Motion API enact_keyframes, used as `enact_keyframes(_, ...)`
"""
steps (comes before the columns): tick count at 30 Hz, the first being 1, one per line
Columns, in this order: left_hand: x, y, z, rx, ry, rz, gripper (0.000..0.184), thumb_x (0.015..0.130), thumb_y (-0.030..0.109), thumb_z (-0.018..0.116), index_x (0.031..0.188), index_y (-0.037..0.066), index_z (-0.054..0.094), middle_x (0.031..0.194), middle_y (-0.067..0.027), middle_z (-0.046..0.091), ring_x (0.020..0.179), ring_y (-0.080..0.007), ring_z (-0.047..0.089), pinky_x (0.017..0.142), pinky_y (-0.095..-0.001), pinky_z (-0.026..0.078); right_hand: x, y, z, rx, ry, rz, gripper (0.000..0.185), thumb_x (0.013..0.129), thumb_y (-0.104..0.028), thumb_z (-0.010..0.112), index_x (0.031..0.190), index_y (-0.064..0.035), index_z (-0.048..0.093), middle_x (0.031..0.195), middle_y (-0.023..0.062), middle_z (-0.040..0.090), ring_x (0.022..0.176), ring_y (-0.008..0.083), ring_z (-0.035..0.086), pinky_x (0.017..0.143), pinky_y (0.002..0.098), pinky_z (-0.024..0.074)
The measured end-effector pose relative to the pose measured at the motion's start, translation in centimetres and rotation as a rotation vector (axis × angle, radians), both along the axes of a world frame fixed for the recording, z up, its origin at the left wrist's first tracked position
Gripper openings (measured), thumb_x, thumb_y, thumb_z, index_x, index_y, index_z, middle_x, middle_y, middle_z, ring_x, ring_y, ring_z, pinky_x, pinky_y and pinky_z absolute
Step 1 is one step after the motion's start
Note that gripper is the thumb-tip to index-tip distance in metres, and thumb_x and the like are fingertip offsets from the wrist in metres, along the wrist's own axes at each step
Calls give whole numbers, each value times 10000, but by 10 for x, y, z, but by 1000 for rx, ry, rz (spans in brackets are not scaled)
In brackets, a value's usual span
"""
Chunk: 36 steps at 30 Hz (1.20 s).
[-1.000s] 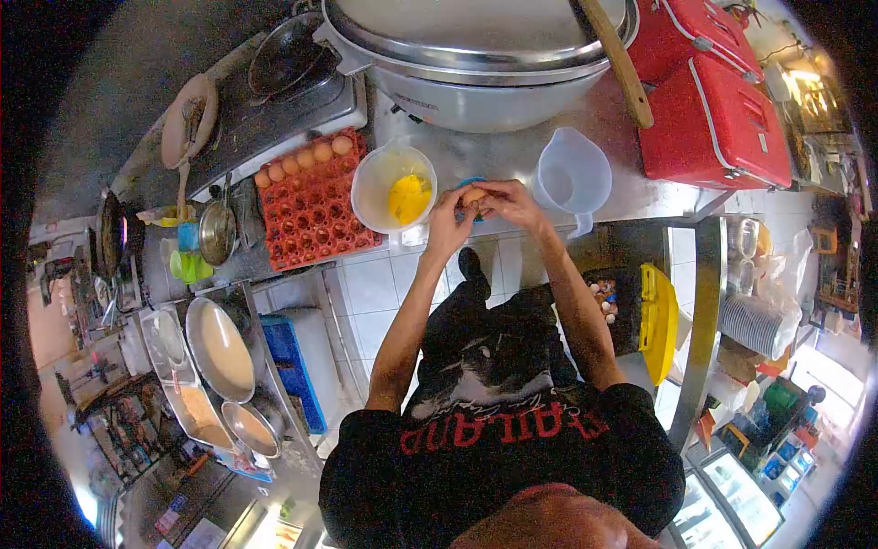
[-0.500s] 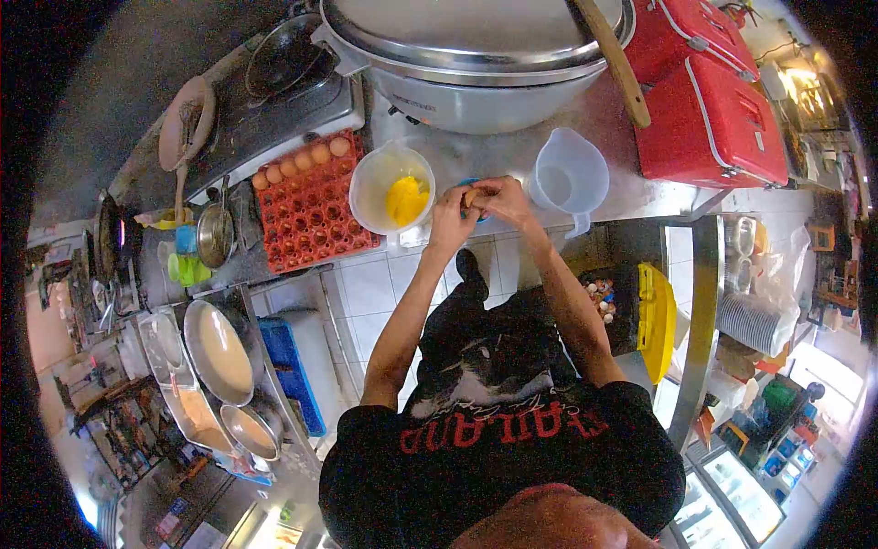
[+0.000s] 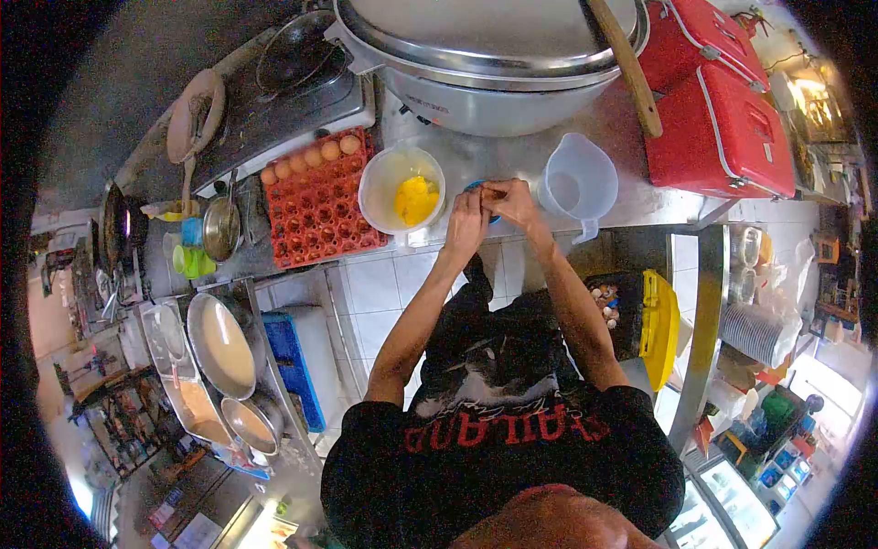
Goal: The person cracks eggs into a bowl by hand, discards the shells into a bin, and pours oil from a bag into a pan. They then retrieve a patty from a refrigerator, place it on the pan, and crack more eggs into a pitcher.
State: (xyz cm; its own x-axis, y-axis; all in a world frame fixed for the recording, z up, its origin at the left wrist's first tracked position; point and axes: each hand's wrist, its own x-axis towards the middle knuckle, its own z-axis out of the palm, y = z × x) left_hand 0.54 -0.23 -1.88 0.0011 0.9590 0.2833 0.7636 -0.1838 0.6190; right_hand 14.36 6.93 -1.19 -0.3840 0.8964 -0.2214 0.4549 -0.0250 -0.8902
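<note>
Both hands meet over a small blue-rimmed container (image 3: pixel 474 186) at the counter's front edge. My left hand (image 3: pixel 468 226) and my right hand (image 3: pixel 516 201) close their fingers around a brown egg (image 3: pixel 494 194). Fingers cover most of it, so I cannot tell whether its shell is whole or broken. Left of the hands, a white translucent pitcher (image 3: pixel 375 197) holds yellow yolks (image 3: pixel 416 199). Just to the right stands a clear plastic measuring jug (image 3: pixel 585 174). A red egg tray (image 3: pixel 322 215), with several brown eggs (image 3: pixel 314 156) along its back row, lies farther left.
Behind the hands sits a big lidded cooker (image 3: pixel 494 96), a wooden paddle (image 3: pixel 631 73) across its lid. Red cool boxes (image 3: pixel 722 137) stand at right, a stove (image 3: pixel 265 114) at left. Below the counter, eggshells (image 3: pixel 605 302) lie in a dark bin beside a yellow lid (image 3: pixel 660 320).
The view has shifted slightly, moving the counter items a little right and down in the frame. My hands stay together over the blue-rimmed container, fingers slightly repositioned on the egg.
</note>
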Motion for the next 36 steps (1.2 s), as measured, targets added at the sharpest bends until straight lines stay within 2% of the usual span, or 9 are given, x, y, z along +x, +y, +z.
enact_keyframes(7, -9, -2, -3, -86, -117, -14, 411, 826, 49, 585, 1216, -46, 497, 1092, -275, 580, 1023, -444, 564, 896, -489, 473, 9, 5, 6, 100, -58, 119, 452, 715, -184, 761, 1132, -27, 681, 928, 149, 725, 765, 121, 647, 714, 295, 541)
enact_keyframes(16, -12, -1, 20, -84, -86, -38, 391, 825, 10, 567, 1207, -61, 528, 1117, -271, 569, 1046, -428, 541, 920, -478, 460, 11, 6, 60, 385, -144, 298, 436, 655, -105, 717, 1087, -55, 686, 967, 167, 703, 825, 345, 676, 756, 357, 553)
enact_keyframes(19, -14, -5, 26, -43, -83, -46, 413, 814, -8, 570, 1220, -53, 518, 1146, -270, 557, 1082, -428, 527, 940, -473, 451, 12, 3, 66, 508, -144, 314, 353, 664, -85, 708, 1015, -54, 693, 981, 154, 696, 843, 359, 666, 761, 360, 554)
enact_keyframes(22, -14, -9, 32, -58, -73, -33, 463, 791, -47, 578, 1247, -50, 497, 1167, -271, 551, 1102, -427, 522, 950, -474, 447, 5, -14, 84, 648, -140, 157, 343, 658, -49, 706, 1001, -51, 688, 955, 168, 688, 846, 360, 669, 769, 366, 558)
enact_keyframes(25, -8, -13, 23, -78, -61, -26, 527, 758, -90, 582, 1273, -37, 482, 1182, -253, 555, 1106, -418, 524, 953, -474, 447, -1, -33, 27, 532, -14, -59, 389, 702, -6, 692, 1087, -32, 647, 1010, 143, 693, 892, 314, 687, 793, 358, 556)
enact_keyframes(27, -2, -12, 29, -41, -44, -58, 560, 739, -112, 580, 1283, -21, 481, 1188, -234, 563, 1101, -410, 529, 949, -471, 451, 3, -45, -10, 245, 263, -185, 405, 730, -45, 722, 1126, -48, 633, 1089, 141, 663, 951, 262, 663, 834, 337, 534)
enact_keyframes(31, 30, -29, 62, -28, -110, -243, 569, 718, -127, 571, 1263, 23, 513, 1204, -191, 583, 1094, -393, 541, 947, -451, 456, 37, -88, 18, -155, 795, -337, 441, 806, -63, 718, 1221, -46, 573, 1204, 88, 620, 1076, 186, 597, 910, 310, 494)
enact_keyframes(33, 57, -42, 89, -49, -230, -396, 552, 727, -113, 572, 1260, 25, 521, 1213, -190, 584, 1107, -383, 543, 956, -443, 451, 77, -115, 36, -340, 826, -440, 499, 815, -54, 716, 1272, -29, 519, 1254, 75, 589, 1128, 192, 566, 968, 331, 472)
enact_keyframes(36, 124, -61, 117, -15, -220, -597, 567, 790, 23, 611, 1341, 37, 482, 1320, -176, 532, 1216, -370, 486, 1014, -465, 394, 147, -168, 51, -250, 903, -588, 541, 798, -50, 722, 1291, -30, 498, 1285, 93, 561, 1142, 214, 564, 971, 343, 476)
